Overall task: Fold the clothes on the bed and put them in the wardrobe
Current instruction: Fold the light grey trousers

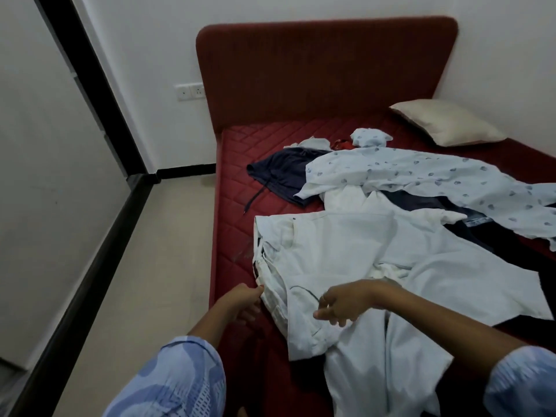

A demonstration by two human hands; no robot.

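White trousers (346, 251) lying spread on the red mattress (237, 176), at its near-left edge. Left hand (240, 300) is pinching the waistband corner; right hand (340, 305) is hovering just right of it over the pocket, fingers loosely curled, holding nothing I can tell. Risk: with only one corner pinched, the waistband may be skewing and the fold coming out crooked. Beyond the trousers: one printed pale-blue shirt (421, 176), one navy drawstring garment (282, 173), one pillow (445, 123) near the headboard (325, 70). Two hands.
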